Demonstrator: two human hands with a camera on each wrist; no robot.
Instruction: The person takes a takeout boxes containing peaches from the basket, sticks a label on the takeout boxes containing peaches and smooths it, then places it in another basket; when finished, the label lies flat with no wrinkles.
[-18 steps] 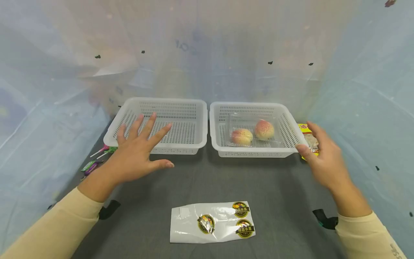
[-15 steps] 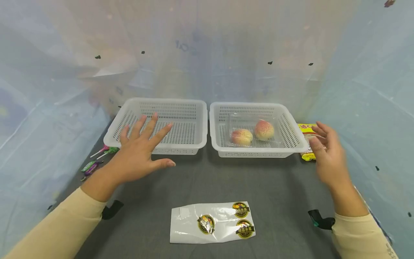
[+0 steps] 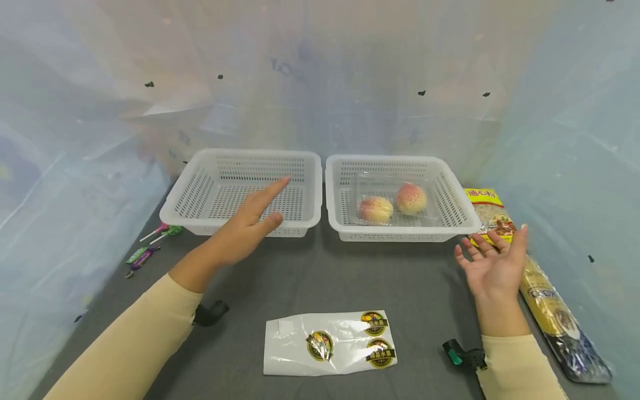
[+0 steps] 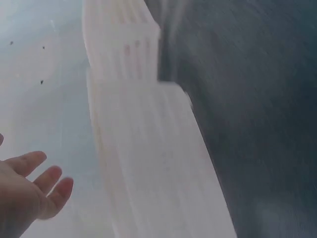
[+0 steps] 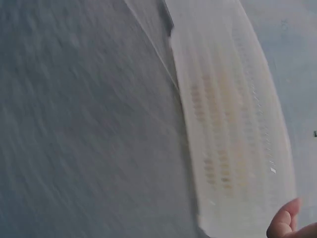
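My left hand (image 3: 242,233) hovers over the front of the left white basket (image 3: 240,226), fingers extended and thumb apart, holding nothing. My right hand (image 3: 495,272) is palm up near the front right corner of the right white basket (image 3: 395,230), its fingers loosely bent around nothing. Inside that basket, two peaches (image 3: 412,199) sit with a clear plastic container (image 3: 370,180). A white plastic bag (image 3: 290,347) with round fruit stickers lies flat on the dark table, nearer my body. Both wrist views are blurred and catch only some fingers beside the baskets.
A yellow-topped food packet (image 3: 482,197) and a long gold and dark packet (image 3: 552,311) lie along the right wall. At the left are lollipops (image 3: 167,230) and wrapped candies (image 3: 142,256). Pale plastic sheeting (image 3: 320,83) rises behind and at both sides.
My left hand has moved right and turned from palm down onto its side. My right hand has drawn back from the basket corner and turned palm up, uncovering the packets.
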